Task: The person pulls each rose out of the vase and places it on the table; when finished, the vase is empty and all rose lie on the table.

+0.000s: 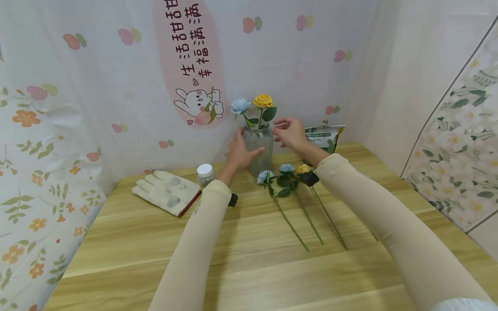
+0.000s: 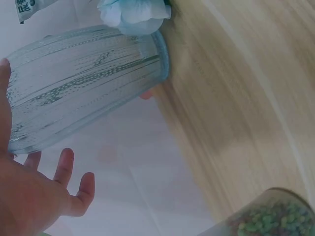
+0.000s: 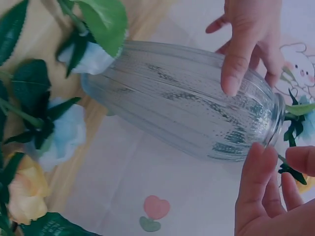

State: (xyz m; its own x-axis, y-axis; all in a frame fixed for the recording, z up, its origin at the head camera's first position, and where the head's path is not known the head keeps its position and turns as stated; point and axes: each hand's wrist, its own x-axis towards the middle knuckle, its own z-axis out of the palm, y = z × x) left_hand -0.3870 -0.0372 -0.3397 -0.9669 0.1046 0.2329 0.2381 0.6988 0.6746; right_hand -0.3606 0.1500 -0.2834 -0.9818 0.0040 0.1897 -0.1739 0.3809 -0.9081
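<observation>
A ribbed clear glass vase (image 1: 260, 151) stands upright at the back of the table. A light blue rose (image 1: 240, 106) and a yellow rose (image 1: 263, 101) rise from its mouth. My left hand (image 1: 239, 152) holds the vase's left side, its thumb across the front and some fingers behind. In the left wrist view, two of its fingers stand off the glass. Beside the rim on the right is my right hand (image 1: 289, 133), fingers loosely bent near the neck, with nothing held. In the right wrist view its thumb (image 3: 300, 160) is apart from the fingertips.
Two blue roses (image 1: 286, 168) and a yellow rose (image 1: 303, 169) lie right of the vase, stems toward me. A white-lidded jar (image 1: 205, 174) and a pale work glove (image 1: 167, 192) are on the left. Behind my right forearm stands a clipped bag (image 1: 323, 136).
</observation>
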